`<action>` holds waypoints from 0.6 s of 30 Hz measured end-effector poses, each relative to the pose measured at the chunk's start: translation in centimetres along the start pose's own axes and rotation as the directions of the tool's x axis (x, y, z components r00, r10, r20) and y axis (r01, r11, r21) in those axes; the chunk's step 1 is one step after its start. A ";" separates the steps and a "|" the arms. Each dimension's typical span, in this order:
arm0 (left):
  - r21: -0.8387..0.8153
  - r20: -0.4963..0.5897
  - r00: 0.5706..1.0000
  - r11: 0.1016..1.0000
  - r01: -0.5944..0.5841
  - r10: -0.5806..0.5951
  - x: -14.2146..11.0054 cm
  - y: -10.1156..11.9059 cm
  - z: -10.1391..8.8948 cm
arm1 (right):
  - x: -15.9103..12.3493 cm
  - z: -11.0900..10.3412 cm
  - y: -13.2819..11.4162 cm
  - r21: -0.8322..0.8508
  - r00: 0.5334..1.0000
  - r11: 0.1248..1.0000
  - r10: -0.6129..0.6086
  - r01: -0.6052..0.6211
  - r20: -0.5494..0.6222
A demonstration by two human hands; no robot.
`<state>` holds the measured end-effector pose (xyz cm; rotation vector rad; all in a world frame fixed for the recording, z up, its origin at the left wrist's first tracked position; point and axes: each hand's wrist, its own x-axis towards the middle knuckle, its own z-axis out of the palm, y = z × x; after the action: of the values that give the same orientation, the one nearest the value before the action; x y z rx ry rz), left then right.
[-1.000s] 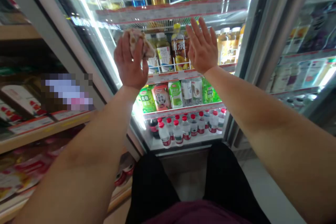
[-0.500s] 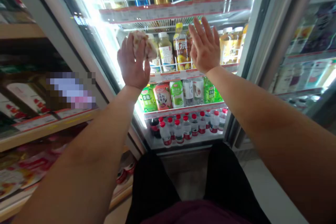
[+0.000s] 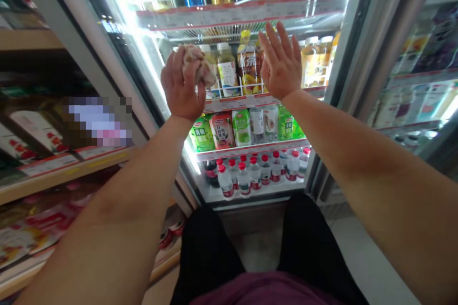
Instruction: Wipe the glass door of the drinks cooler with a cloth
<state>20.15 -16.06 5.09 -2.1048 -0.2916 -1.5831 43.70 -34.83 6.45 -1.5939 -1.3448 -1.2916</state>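
My left hand [image 3: 182, 88] is closed round a crumpled, pale patterned cloth [image 3: 199, 66], held up before the left side of a lit drinks fridge. To its right, my right hand [image 3: 281, 64] is raised with the fingers stretched out and holds nothing. It looks laid flat on the glass door, though I cannot tell whether the palm touches. Between the hands stand a bottle of tea with a yellow cap [image 3: 248, 64] and a white-capped bottle [image 3: 226, 69], both on a fridge shelf.
Lower shelves hold green and red drink bottles [image 3: 223, 131] and several red-capped water bottles [image 3: 244, 180]. A metal door frame [image 3: 379, 57] runs down the right side. Wooden shelving with packaged goods [image 3: 67, 178] stands at the left. My knees [image 3: 304, 233] are close to the fridge's base.
The view has shifted slightly, with both hands appearing a little further right. The cloth's folds look somewhat different in my left hand. My right hand keeps its flat, spread pose.
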 end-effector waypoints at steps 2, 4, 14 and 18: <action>0.019 0.033 0.999 1.000 0.000 0.000 -0.1 0.1 0.0 | 0.0 0.0 0.0 -0.027 1.000 1.000 -0.011 0.011 -0.010; 0.000 0.137 0.986 0.996 -0.092 0.091 0.0 0.2 -0.1 | 0.0 0.0 0.0 -0.032 1.000 0.999 -0.013 0.013 -0.016; -0.003 0.118 0.993 1.000 0.024 -0.023 0.0 0.5 -0.2 | -0.1 0.1 0.1 -0.058 0.999 0.998 -0.029 0.027 -0.032; -0.048 0.190 0.980 0.998 -0.048 0.056 0.0 0.4 -0.2 | 0.0 0.3 0.2 -0.054 0.998 0.998 -0.045 0.043 -0.041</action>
<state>20.18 -16.53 5.00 -2.2834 -0.2661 -1.3716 44.00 -34.62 6.35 -1.5719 -1.3366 -1.3899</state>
